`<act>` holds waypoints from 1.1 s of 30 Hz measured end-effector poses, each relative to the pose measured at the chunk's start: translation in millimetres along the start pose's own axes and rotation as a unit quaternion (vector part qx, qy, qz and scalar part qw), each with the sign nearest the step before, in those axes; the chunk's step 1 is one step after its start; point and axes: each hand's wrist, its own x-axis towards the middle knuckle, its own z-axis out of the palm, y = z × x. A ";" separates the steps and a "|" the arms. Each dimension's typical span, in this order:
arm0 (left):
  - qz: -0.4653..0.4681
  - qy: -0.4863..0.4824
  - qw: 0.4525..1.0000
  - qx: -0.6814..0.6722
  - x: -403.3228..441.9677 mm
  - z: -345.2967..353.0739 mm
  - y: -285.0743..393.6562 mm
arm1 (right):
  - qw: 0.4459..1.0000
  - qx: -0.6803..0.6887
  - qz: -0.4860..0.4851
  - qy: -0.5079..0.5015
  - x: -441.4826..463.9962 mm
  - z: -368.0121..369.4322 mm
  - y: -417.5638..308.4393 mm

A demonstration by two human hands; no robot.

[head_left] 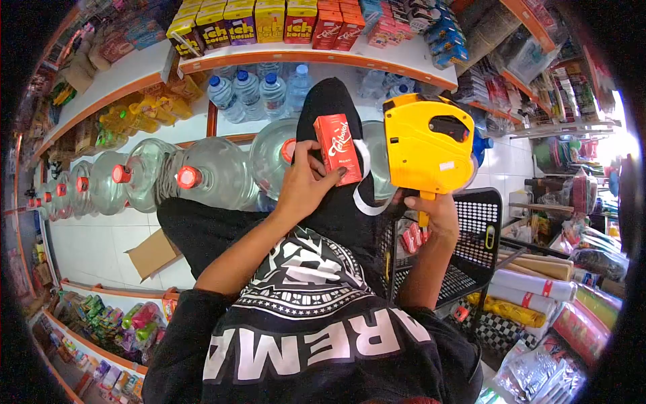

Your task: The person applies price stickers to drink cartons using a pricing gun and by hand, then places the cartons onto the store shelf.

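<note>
A red drink carton (338, 145) is held in my left hand (303, 183), its front face turned up, above my black-trousered knee. My right hand (436, 214) grips the handle of a yellow price labeller (427, 145), which is raised to the right of the carton and apart from it. A curled white paper strip (365, 176) hangs between the labeller and the carton. Below my right hand, more red cartons (412, 237) lie in a black basket (476, 232).
Large water jugs (219, 176) stand in a row from the left to beyond my knee. Ahead is a shelf (256, 59) of drink cartons with water bottles (274, 94) below. A cardboard piece (153, 254) lies on the floor at left. Wrapped rolls (531, 284) lie at right.
</note>
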 end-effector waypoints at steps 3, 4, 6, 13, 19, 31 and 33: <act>0.018 -0.022 0.999 0.034 5.6 -7.3 -1.1 | 1.000 0.014 0.003 0.015 -12.9 -15.4 -2.7; 0.031 -0.035 0.998 0.050 7.4 -9.7 -2.5 | 0.997 -0.030 -0.015 0.064 -20.1 -27.9 -2.6; 0.041 -0.051 0.996 0.064 9.6 -11.8 -2.4 | 0.990 -0.076 -0.029 0.116 -33.3 -44.5 -10.7; 0.051 -0.058 0.992 0.096 11.6 -13.9 3.7 | 0.957 -0.121 -0.138 0.225 -82.5 -72.5 -53.4; 0.025 -0.040 0.993 0.111 8.6 -24.0 6.4 | 0.941 -0.077 -0.208 0.255 -89.4 -85.1 -51.1; 0.088 0.039 0.991 0.093 16.2 -48.3 24.7 | 0.996 -0.080 0.034 0.006 -3.8 -1.1 -15.3; 0.094 0.017 0.993 0.069 18.8 -52.0 29.1 | 0.997 -0.067 0.040 -0.020 2.8 2.3 -7.9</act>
